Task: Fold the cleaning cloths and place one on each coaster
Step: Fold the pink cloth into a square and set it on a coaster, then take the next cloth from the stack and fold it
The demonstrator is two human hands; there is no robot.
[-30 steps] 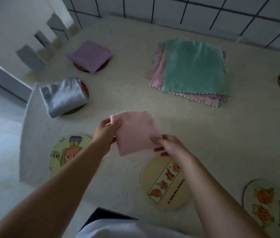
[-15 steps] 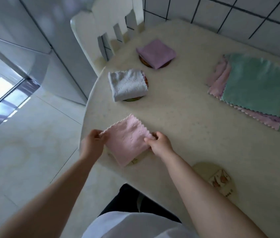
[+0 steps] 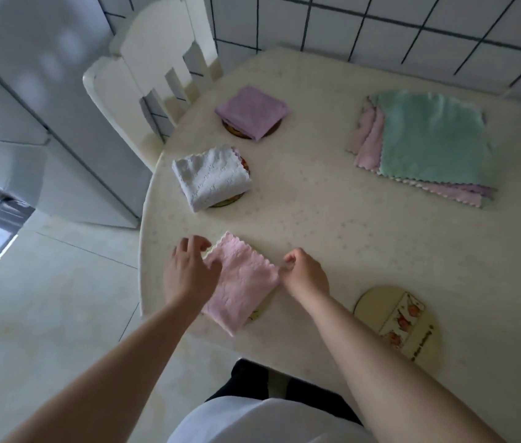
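Where hands (image 3: 188, 276) meet: stack (image 3: 428, 142) well apart

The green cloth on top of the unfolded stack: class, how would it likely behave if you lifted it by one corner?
The green cloth would probably droop limply: it lies flat with soft ripples, like the folded pink cloth. It looks thin, so likely light. Its fluffy pile may cling slightly to the cloths beneath.

A folded pink cloth (image 3: 241, 282) lies flat on a coaster (image 3: 257, 312) (almost wholly covered) at the table's near edge. A folded white cloth (image 3: 210, 177) and a purple one (image 3: 251, 111) each cover a coaster. Unfolded cloths (image 3: 425, 145) are stacked farther right; a bare coaster (image 3: 396, 318) is seen near the front.
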